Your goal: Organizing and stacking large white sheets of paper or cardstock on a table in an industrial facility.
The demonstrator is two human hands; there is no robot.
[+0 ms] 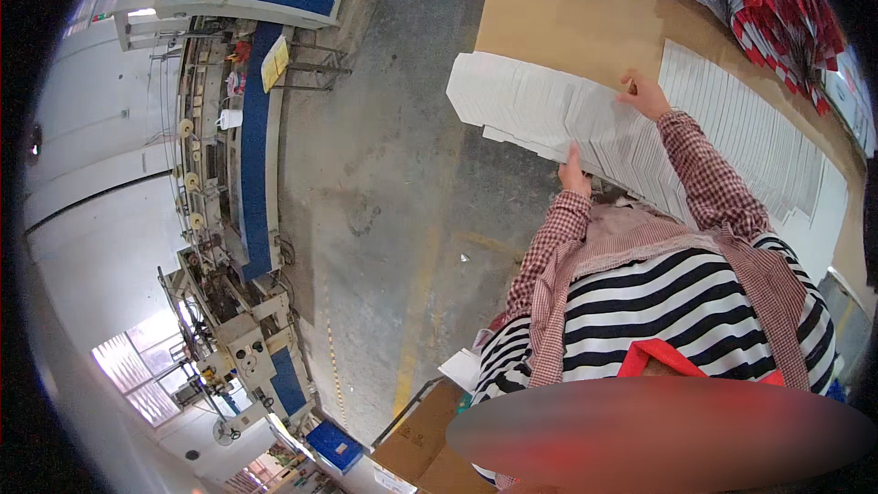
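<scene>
A long row of overlapping white paper pieces (540,105) lies fanned across a brown cardboard-covered table. Its near edge is at my left hand (574,178), whose thumb rests on top of the pieces while the other fingers are curled and partly hidden at the edge. My right hand (647,97) is at the far edge of the row, over the brown cardboard (572,9). Its fingers are bent, with a gap between thumb and forefinger and nothing visible in them. A second fanned row of white pieces (732,123) lies beside my right forearm.
Bundles of red and white folded paper (759,9) lie along the table's far right. A long blue and cream machine (261,128) runs down the left across the grey floor (384,174). Behind me are an open cardboard box (425,444) and a blue bin (334,445).
</scene>
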